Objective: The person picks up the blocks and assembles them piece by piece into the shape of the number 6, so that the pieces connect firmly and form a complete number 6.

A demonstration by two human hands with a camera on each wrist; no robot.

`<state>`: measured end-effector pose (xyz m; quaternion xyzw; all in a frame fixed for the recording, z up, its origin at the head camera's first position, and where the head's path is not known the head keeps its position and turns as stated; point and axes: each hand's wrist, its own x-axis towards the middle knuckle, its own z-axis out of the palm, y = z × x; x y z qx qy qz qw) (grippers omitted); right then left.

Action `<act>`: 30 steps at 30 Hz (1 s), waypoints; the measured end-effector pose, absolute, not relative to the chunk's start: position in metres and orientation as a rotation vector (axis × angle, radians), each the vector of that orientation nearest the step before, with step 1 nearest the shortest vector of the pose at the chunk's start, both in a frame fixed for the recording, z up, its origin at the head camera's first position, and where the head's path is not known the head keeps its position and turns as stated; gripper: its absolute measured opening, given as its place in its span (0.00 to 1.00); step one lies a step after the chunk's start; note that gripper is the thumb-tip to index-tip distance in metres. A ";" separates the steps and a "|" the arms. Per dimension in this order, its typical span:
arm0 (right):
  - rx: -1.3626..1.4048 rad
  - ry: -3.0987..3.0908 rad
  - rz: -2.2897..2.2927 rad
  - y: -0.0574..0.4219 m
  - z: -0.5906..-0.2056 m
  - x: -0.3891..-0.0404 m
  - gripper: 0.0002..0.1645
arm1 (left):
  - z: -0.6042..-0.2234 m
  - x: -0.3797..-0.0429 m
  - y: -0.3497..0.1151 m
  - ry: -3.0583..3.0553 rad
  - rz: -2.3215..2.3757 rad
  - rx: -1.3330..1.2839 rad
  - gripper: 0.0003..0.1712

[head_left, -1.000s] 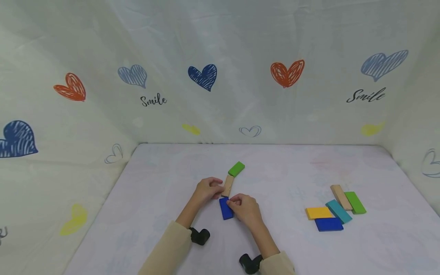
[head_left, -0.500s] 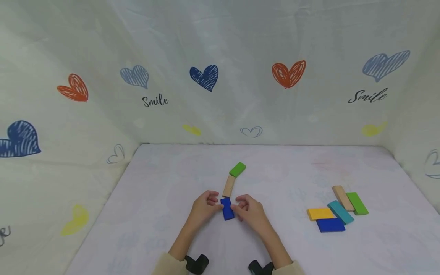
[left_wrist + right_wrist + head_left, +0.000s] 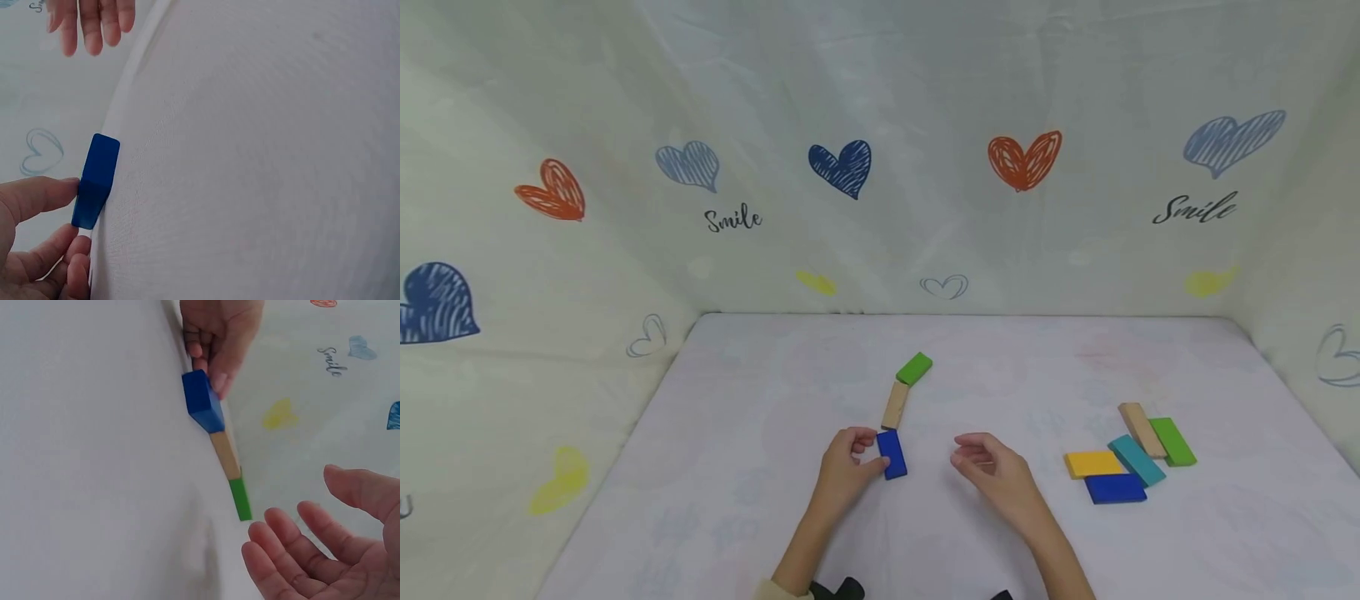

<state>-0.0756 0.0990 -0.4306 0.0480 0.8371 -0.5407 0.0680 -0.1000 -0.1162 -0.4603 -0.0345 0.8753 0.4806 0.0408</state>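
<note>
In the head view a blue wooden block [image 3: 892, 454] lies flat on the table, its far end by a plain wood block [image 3: 895, 406]. Beyond that a green block [image 3: 914, 368] continues the bent row. My left hand [image 3: 842, 471] is at the blue block's left side, its thumb [image 3: 53, 192] touching the block and a fingertip near one end. Its other fingers are loosely bent. My right hand [image 3: 1000, 479] hovers apart to the right, holding nothing, with fingers spread in the right wrist view.
On the right of the white table [image 3: 737, 367] lies a loose group: a yellow block [image 3: 1093, 463], another blue block [image 3: 1116, 489], a teal block [image 3: 1137, 460], another plain wood block [image 3: 1142, 430] and another green block [image 3: 1173, 442]. A heart-patterned cloth [image 3: 925, 233] stands behind.
My left hand has moved from the plain wood block down to the blue block. My right hand has let go of the blue block and moved right. The row looks unmoved.
</note>
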 end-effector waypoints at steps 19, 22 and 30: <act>0.306 2.765 -1.297 0.192 -0.427 -0.064 0.28 | -0.465 -0.101 -0.116 2.682 1.475 -0.132 0.22; 0.306 2.790 -1.272 0.205 -0.429 -0.062 0.27 | -0.465 -0.101 -0.116 2.679 1.473 -0.152 0.22; 0.390 2.764 -1.166 0.225 -0.434 -0.060 0.29 | -0.466 -0.103 -0.117 2.670 1.464 -0.170 0.22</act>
